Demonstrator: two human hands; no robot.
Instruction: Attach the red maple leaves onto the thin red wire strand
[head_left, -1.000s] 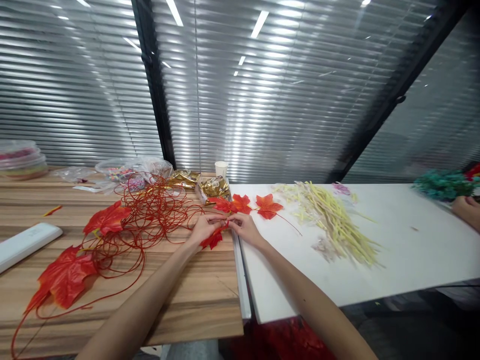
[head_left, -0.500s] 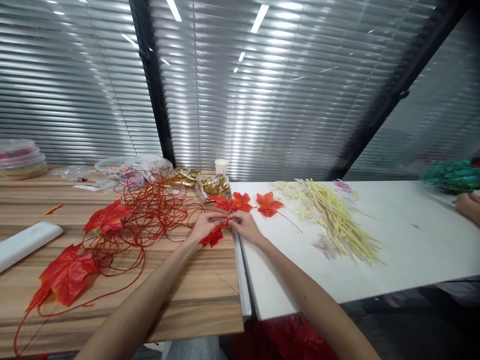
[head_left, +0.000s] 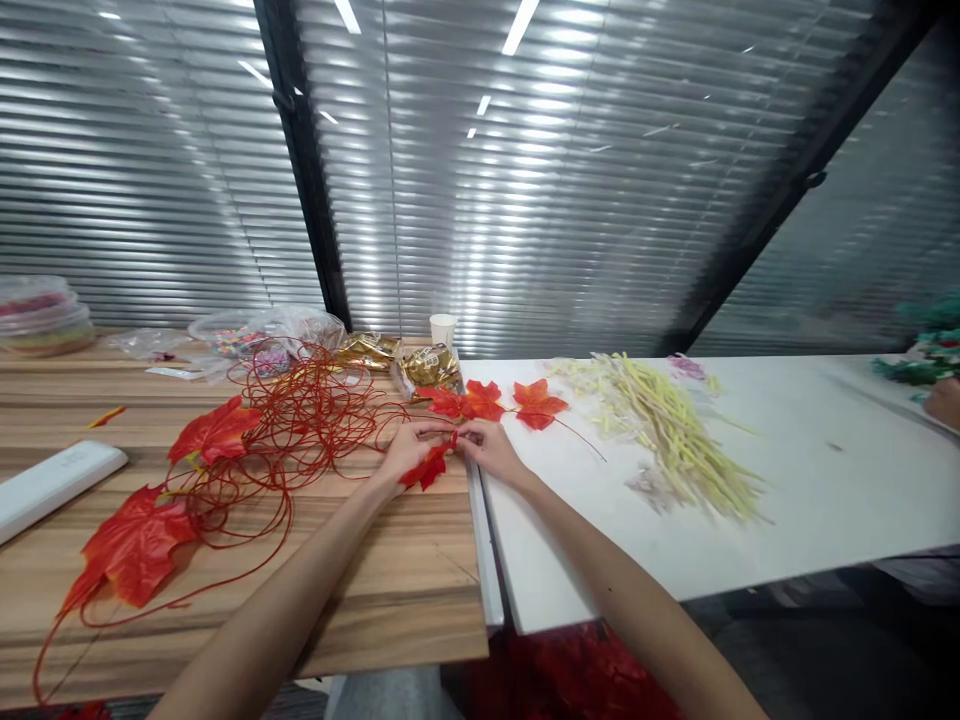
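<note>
My left hand [head_left: 409, 449] and my right hand [head_left: 487, 446] meet at the seam between two tables, fingertips pinched together around a red artificial maple leaf [head_left: 427, 468]. The leaf hangs below the fingers, and its stem end sits between the two hands. Thin red cord [head_left: 319, 420] runs from a big tangle on the left towards my fingers. Several orange-red maple leaves [head_left: 538, 404] lie just beyond the hands, with a loose cord end trailing right. Larger red leaves [head_left: 139, 545] are attached to the cord at the left. The exact knot or join is too small to make out.
A white rectangular device [head_left: 64, 487] lies at the left. Gold packets [head_left: 427, 370], a paper cup [head_left: 443, 330], plastic bags [head_left: 296, 330] and stacked tubs [head_left: 41, 318] stand along the back. Pale yellow strips [head_left: 675, 430] cover part of the white table [head_left: 810, 480]. Another person's hand [head_left: 943, 402] is at far right.
My hands keep almost the same pinch on the leaf. At far right, the other person's hand and the green tinsel-like bunch have shifted rightwards.
</note>
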